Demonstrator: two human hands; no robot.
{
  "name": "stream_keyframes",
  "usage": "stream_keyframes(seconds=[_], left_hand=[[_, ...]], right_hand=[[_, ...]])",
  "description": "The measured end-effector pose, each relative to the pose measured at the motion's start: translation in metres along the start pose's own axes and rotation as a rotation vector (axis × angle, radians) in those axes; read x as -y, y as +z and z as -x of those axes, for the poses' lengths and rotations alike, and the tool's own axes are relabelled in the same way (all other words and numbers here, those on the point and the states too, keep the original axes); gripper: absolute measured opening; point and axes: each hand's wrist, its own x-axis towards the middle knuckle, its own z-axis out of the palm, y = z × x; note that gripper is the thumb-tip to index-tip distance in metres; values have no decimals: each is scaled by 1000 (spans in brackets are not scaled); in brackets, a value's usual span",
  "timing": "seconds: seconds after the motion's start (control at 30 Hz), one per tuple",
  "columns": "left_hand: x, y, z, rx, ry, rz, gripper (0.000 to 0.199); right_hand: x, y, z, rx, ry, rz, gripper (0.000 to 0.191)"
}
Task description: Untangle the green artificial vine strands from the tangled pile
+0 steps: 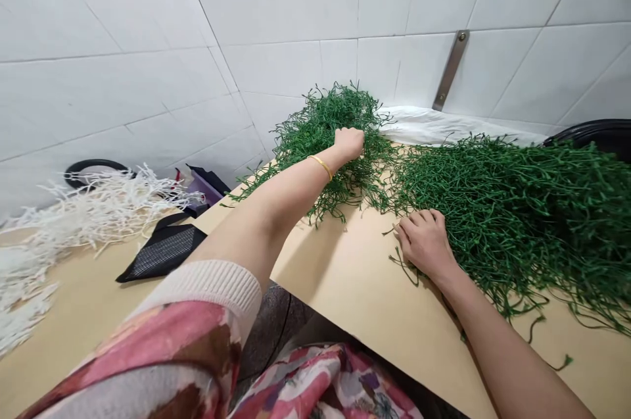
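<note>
Two heaps of thin green strings with small knotted ends lie on the tan tabletop: a smaller pile (pixel 315 120) by the wall and a larger pile (pixel 513 215) on the right. My left hand (pixel 350 143), above a yellow bangle, is closed in a fist against the smaller pile. Its fingertips are hidden among the strings. At the left edge of the larger pile, my right hand (pixel 424 241) rests low over the table with its fingers bent and close together. A string end pokes out by its fingertips, and a few loose strands (pixel 407 268) lie beneath it.
White strings (pixel 108 208) are heaped on another tan surface at left, near a black mesh pouch (pixel 165 251). A purple and black item (pixel 204 185) sits behind. White plastic sheeting (pixel 428 124) runs along the tiled wall, below a metal bracket (pixel 451 70). A black rounded object (pixel 596 131) stands right.
</note>
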Motion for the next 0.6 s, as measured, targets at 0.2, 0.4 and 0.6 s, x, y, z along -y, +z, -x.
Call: stream_keyframes(seconds=[0.2, 0.4, 0.6], left_hand=[[-2, -36, -33, -336, 29, -231, 28], [-15, -74, -44, -387, 42, -240, 20], [-11, -99, -34, -687, 113, 32, 5]], right_hand=[[-2, 1, 0, 2, -11, 2, 25], [-4, 4, 0, -9, -16, 15, 23], [-4, 6, 0, -53, -30, 26, 22]])
